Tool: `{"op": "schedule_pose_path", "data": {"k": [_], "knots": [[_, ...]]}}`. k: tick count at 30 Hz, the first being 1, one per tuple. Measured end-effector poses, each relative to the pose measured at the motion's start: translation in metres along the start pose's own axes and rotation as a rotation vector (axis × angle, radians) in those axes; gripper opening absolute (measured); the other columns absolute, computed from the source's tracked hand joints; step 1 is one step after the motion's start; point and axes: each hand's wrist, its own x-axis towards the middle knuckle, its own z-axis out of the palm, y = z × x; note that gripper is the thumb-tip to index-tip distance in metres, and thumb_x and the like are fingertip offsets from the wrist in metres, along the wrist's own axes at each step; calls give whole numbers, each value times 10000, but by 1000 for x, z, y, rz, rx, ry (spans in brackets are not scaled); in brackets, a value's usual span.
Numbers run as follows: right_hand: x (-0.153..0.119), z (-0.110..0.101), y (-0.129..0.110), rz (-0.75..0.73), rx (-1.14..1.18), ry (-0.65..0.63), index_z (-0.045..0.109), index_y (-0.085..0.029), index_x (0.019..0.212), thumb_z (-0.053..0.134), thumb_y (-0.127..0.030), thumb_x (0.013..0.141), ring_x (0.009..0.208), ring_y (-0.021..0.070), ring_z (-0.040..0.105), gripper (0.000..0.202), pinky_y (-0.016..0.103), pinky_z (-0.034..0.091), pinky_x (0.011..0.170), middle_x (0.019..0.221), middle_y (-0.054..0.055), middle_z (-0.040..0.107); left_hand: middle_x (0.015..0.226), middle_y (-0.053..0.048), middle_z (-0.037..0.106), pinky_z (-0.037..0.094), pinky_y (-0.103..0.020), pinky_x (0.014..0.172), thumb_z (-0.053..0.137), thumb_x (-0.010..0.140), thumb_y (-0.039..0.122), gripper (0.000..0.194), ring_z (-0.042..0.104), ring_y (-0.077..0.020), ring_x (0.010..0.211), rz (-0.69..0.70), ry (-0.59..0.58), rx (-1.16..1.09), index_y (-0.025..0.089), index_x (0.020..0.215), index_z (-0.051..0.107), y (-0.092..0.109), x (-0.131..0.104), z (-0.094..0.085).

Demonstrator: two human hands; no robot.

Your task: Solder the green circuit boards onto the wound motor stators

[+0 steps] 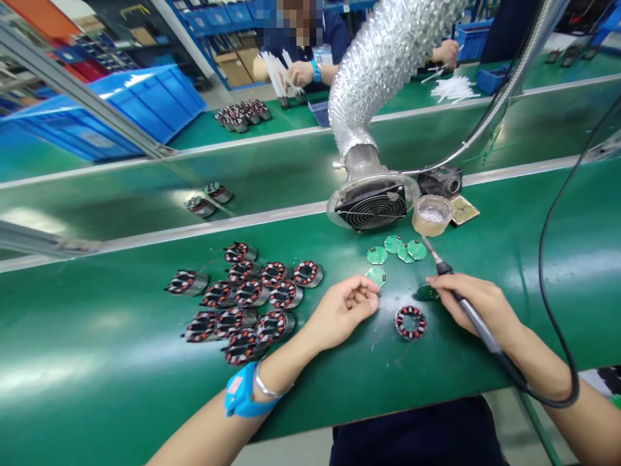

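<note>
My right hand (478, 301) is closed around a soldering iron (470, 314), whose tip points up and left to just below a round tub of silvery bits (431, 217). Beneath that hand lies a dark green round board (427, 293), partly covered. My left hand (347, 307) rests low over the bench, fingers curled in toward the thumb; whatever they may hold is hidden. Right by its fingertips is a green circuit board (376, 277). Between both hands sits a motor stator (411, 323) with copper windings, its ring facing up. More green boards (405, 252) lie behind.
Several wound stators (250, 293) stand grouped left of my left forearm. A fume extractor (373, 208) on a foil duct hangs behind the boards. Beside the tub are a sponge tray (466, 211) and a dark holder (441, 182). The iron's black cable (548, 259) loops at right. A co-worker (305, 58) sits opposite.
</note>
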Motion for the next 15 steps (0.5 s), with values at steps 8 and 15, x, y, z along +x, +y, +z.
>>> {"op": "schedule_pose_path", "data": {"k": [8,15], "knots": [[14,-5,-51,133,170,87,575,-257,1089,593,-175,877,849,164,725,228,246,583,726,1056,40,728,727,-11,586,411,-270,691,610,825,291,181,529,-145,713,251,-20,367,162,701,641,35,13,27],[2,-10,-57,-20,141,-91,523,-247,1177,565,-98,853,957,203,658,358,348,552,822,1129,82,677,807,-45,640,440,-264,739,472,931,295,286,577,-157,777,264,-82,333,152,821,695,20,8,13]]}}
